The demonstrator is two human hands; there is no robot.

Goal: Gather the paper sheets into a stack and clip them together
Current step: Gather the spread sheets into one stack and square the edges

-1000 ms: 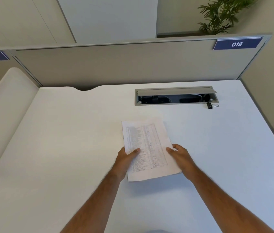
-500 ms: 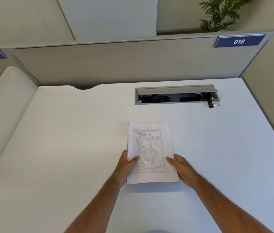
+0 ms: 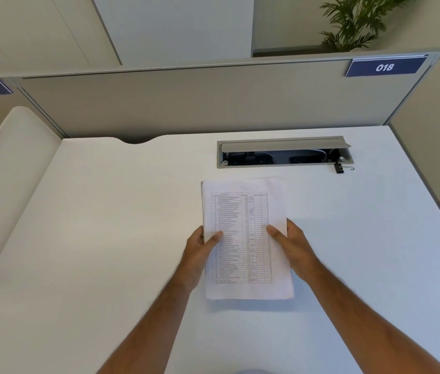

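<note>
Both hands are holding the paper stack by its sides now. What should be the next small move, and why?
Probably the right hand should let go and reach for the binder clip, while the left hand keeps the paper stack. The sheets look squared, no clip is on them, and the clip lies far right by the cable tray.

Beyond the fingers, a grey metal cable hatch (image 3: 285,152) gapes open in the white desk (image 3: 105,238); farther off, a beige partition panel (image 3: 186,103) carries a navy "018" label (image 3: 384,67).

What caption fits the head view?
Both hands, left hand and right hand, grip the paper stack; binder clip waits unused.
</note>
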